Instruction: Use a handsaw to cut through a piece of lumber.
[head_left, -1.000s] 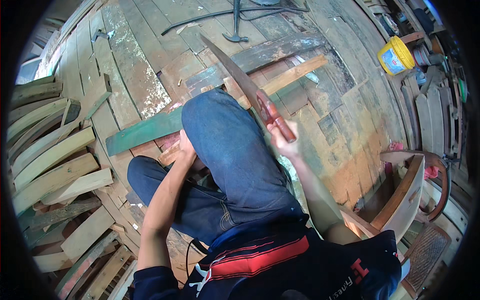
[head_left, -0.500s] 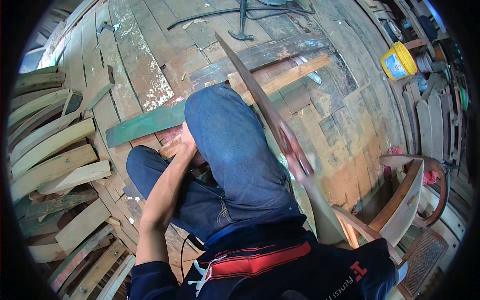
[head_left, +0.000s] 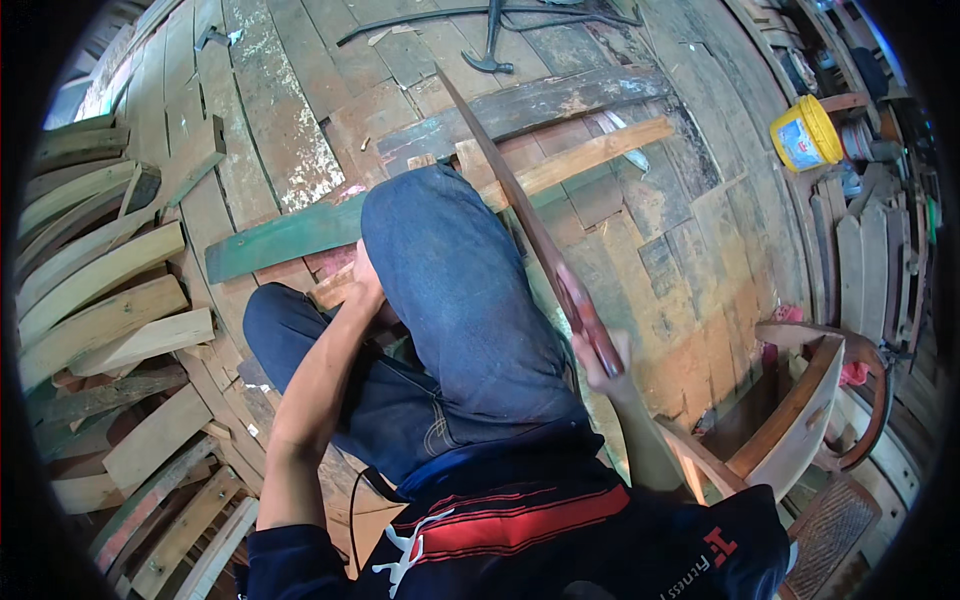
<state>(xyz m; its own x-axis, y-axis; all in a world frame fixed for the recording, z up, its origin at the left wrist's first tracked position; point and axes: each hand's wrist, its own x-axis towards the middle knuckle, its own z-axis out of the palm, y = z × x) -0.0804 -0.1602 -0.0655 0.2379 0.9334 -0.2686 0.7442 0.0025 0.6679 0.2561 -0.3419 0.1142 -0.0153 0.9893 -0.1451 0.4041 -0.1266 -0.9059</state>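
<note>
Saw lower now, right hand clasped.

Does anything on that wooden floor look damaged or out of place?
Yes. The wooden plank floor is badly worn, with pale patches of flaking paint. A dark metal claw hammer lies loose at the top, and pale curved wooden slats are heaped unevenly on the left.

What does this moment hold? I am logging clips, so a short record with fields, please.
Setting: worn plank floor
Right hand: grips the reddish handle of a long blade, raised over the knee
Left hand: on a small wood piece beside the green plank
Nearby: curved wood pieces, hammer, yellow tub
</note>
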